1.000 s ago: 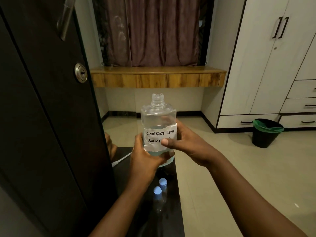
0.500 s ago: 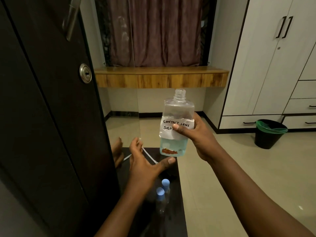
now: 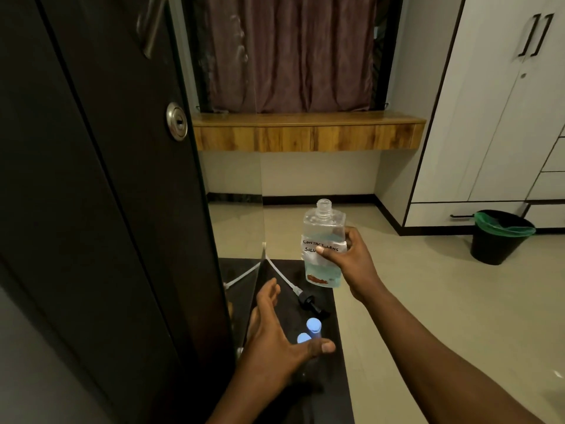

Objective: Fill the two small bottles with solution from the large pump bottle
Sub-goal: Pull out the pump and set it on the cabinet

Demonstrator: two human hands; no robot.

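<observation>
My right hand (image 3: 351, 261) grips the large clear bottle (image 3: 323, 237), labelled "contact lens solution", upright above the far end of a black table (image 3: 339, 371). Its neck is uncapped and bluish liquid fills the lower part. The pump head (image 3: 308, 302) with its white tube lies on the table below the bottle. Two small bottles with blue caps (image 3: 405, 325) stand close together; the far one (image 3: 314, 327) is beside the near one (image 3: 303, 338). My left hand (image 3: 275, 341) hovers open just left of them, thumb near the nearer cap.
A dark door (image 3: 107, 194) with a lock stands close on the left, beside a mirror panel. A wooden shelf (image 3: 308, 130) and curtain lie ahead. White wardrobes and a black bin (image 3: 496, 237) with a green liner stand at right on the tiled floor.
My left hand let go of the large bottle and dropped toward the two small bottles. My right hand carried the large bottle rightward and lower.
</observation>
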